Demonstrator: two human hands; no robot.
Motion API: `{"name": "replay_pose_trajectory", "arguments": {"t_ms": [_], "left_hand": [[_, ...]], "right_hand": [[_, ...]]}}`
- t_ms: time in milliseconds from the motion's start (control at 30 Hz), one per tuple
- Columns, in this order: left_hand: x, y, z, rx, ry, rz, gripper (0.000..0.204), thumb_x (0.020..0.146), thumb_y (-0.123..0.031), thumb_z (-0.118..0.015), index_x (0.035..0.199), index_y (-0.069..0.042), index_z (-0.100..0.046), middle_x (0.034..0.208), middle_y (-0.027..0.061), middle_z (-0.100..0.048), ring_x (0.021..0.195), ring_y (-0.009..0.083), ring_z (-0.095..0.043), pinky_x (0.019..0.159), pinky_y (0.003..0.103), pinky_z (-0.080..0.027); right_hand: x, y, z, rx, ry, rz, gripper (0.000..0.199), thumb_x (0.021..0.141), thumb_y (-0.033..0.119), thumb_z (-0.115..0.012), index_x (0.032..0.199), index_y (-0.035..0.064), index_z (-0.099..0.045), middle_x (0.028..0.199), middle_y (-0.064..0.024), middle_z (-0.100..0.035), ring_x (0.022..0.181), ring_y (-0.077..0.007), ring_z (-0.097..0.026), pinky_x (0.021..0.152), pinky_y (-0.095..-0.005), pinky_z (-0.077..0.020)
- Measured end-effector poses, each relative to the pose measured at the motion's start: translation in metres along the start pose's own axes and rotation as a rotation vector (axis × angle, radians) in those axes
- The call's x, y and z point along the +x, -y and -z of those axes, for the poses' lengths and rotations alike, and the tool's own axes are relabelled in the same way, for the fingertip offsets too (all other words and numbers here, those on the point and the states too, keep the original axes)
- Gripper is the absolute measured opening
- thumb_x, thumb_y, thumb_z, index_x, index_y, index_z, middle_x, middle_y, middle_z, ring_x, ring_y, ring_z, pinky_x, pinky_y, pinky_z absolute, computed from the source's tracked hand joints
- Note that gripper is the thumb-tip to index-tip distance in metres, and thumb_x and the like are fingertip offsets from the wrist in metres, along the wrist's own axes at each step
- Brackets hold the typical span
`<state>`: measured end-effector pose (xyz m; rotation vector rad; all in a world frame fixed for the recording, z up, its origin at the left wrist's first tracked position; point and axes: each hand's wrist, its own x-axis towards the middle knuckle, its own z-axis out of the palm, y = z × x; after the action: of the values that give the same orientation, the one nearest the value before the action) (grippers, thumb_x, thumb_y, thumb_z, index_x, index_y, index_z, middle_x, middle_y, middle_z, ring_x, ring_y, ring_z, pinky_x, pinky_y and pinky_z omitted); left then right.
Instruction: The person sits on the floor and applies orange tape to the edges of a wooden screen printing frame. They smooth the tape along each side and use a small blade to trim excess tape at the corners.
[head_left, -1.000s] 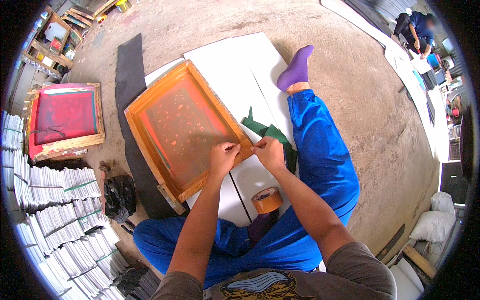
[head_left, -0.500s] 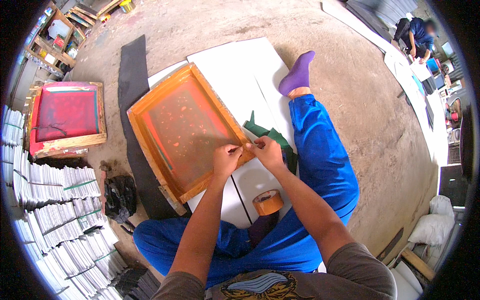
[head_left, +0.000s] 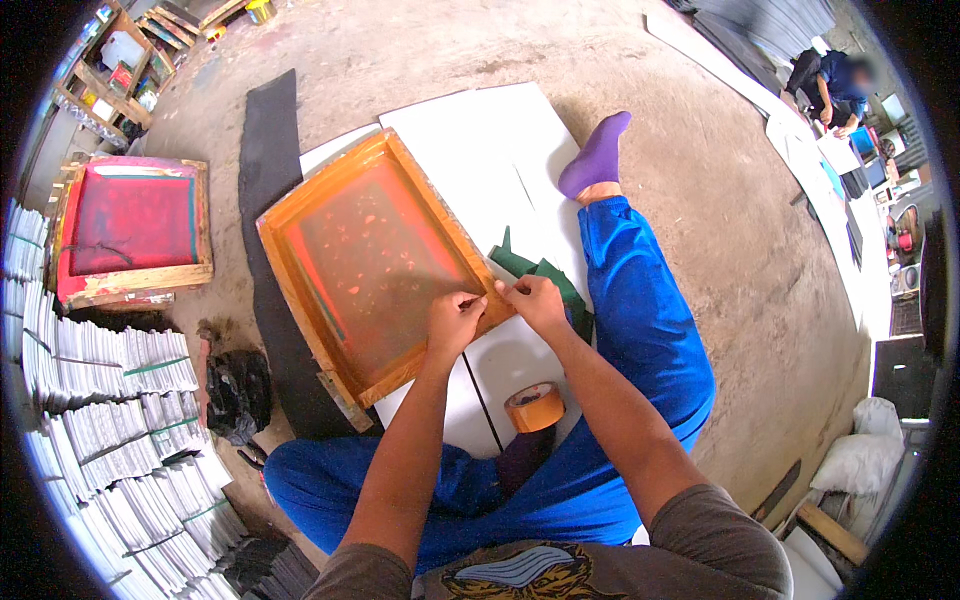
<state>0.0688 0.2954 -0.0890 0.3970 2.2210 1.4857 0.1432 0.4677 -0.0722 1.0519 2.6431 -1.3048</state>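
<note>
A screen-printing frame (head_left: 285, 245) with orange-brown tape over its borders lies in front of me, its orange-grey mesh (head_left: 375, 250) spotted with small pale patches. My left hand (head_left: 455, 322) is at the frame's near right corner, thumb and fingers pinched together. Just beside it, my right hand (head_left: 537, 303) pinches at the outer edge of the same corner. Whatever sits between the fingertips is too small to make out. A roll of orange-brown packing tape (head_left: 535, 410) rests by my folded foot. Crumpled dark green material (head_left: 520, 262) lies beyond my right hand.
White boards (head_left: 470, 130) lie under the frame, with a dark strip (head_left: 268, 160) along their left. A second screen frame (head_left: 135, 285) with pink-red mesh stands left, above bundled paper stacks (head_left: 130, 430). My outstretched leg (head_left: 650, 300) borders the right. Another person (head_left: 840, 85) works far right.
Both hands stay at the frame's corner; the fingertips have drawn slightly apart, the right hand shifting a little to the right. The whole view has tilted slightly.
</note>
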Motion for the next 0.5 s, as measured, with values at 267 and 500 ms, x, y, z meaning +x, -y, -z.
{"name": "replay_pose_trajectory", "arguments": {"t_ms": [267, 500], "left_hand": [[0.004, 0.011, -0.002, 0.016, -0.019, -0.037, 0.026, 0.089, -0.021, -0.076, 0.095, 0.005, -0.077, 0.082, 0.0169, -0.076, 0.073, 0.0233, -0.074, 0.068, 0.035, -0.056], [0.004, 0.008, -0.005, -0.001, -0.017, -0.063, 0.027, 0.09, -0.021, -0.076, 0.095, 0.006, -0.076, 0.082, 0.0168, -0.076, 0.073, 0.0217, -0.073, 0.069, 0.035, -0.056]], "right_hand": [[-0.015, 0.019, -0.003, -0.116, -0.021, -0.113, 0.053, 0.085, 0.058, -0.075, 0.099, 0.0067, -0.076, 0.091, -0.0194, -0.075, 0.09, -0.0371, -0.073, 0.081, -0.0479, -0.0568], [-0.022, 0.017, 0.002, -0.222, -0.026, -0.026, 0.051, 0.083, 0.057, -0.076, 0.107, 0.0118, -0.076, 0.105, -0.0156, -0.075, 0.103, -0.0371, -0.072, 0.089, -0.0482, -0.0564]]}}
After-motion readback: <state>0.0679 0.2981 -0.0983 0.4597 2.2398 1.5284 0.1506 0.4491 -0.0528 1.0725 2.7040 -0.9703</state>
